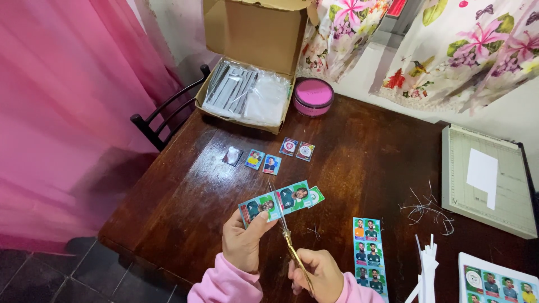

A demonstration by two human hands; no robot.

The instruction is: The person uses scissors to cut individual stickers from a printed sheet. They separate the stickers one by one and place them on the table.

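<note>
Both hands work low: left hand (242,238) pinches a sticker strip (281,201), right hand (317,275) grips scissors (286,230), beyond, a cardboard box (247,62) holds plastic sleeves (247,92).

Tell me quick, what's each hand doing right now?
Left hand: closed on a strip of stickers, holding it above the table.
Right hand: closed on gold scissors, blades at the strip.

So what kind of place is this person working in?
Probably a room in a home, used for a craft job: a dark wooden table, floral curtains behind it, and a paper trimmer beside sticker sheets.
</note>
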